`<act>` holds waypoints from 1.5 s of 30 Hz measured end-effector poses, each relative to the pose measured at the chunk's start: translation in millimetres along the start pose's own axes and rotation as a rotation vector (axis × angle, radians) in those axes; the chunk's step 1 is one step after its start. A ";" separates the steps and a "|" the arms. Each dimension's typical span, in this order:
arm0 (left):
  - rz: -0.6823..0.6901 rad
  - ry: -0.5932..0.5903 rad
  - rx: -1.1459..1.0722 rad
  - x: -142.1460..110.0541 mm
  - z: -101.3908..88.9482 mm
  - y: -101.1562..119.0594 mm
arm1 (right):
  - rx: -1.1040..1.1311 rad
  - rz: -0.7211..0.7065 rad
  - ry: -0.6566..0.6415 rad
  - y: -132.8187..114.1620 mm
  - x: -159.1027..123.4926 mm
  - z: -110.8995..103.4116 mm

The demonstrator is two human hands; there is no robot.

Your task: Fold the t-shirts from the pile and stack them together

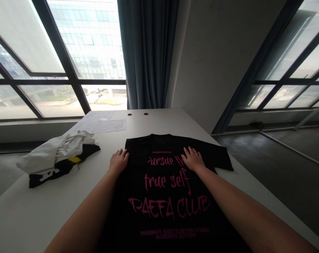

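Note:
A black T-shirt with pink lettering lies spread on the white table, its collar toward the far end. Its right sleeve stretches out to the side, while the left side shows a straight edge with the sleeve apparently folded inward. My left hand rests flat at that left edge, fingers on the cloth. On the printed chest, my right hand lies with its fingers spread, covering part of the top line of lettering. Neither hand visibly grips the fabric.
A crumpled pile of white and black clothing sits on the table's left side. Behind it lie sheets of paper. Two round cable holes are near the far edge of the white table. A blue curtain and windows stand beyond.

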State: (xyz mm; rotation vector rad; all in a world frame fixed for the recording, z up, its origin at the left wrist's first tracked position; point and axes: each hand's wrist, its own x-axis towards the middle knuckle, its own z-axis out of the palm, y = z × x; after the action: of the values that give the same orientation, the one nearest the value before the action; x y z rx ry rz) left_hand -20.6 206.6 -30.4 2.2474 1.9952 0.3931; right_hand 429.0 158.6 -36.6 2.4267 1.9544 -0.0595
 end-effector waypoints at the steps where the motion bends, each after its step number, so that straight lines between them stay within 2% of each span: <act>1: 0.005 -0.007 0.007 -7.4 2.1 -1.9 | 0.001 -0.004 0.004 0.4 0.1 0.5; 5: 0.019 -0.063 0.041 -21.2 4.2 3.8 | 0.001 -0.007 0.014 0.4 -0.1 0.1; 13: 0.040 -0.155 0.057 -28.3 -13.1 16.7 | -0.001 0.013 -0.051 -2.1 1.3 -3.8; 23: 0.133 -0.123 0.031 -61.2 -6.8 9.3 | -0.018 -0.006 -0.014 1.1 0.5 0.4; 32: 0.097 -0.097 0.013 -58.3 -10.0 12.0 | -0.001 -0.004 0.002 1.2 2.4 3.1; 39: 0.100 -0.120 0.015 -61.7 -13.6 16.1 | 0.020 -0.001 0.007 0.4 2.5 2.0; 45: 0.141 -0.052 -0.076 -60.7 -18.0 7.8 | 0.023 0.005 0.003 -1.8 2.0 -0.1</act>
State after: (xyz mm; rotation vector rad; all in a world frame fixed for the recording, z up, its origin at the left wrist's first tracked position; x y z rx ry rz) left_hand -24.2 144.0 -18.4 2.3332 1.7727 0.4110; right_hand 427.7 160.9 -36.6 2.4465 1.9602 -0.0794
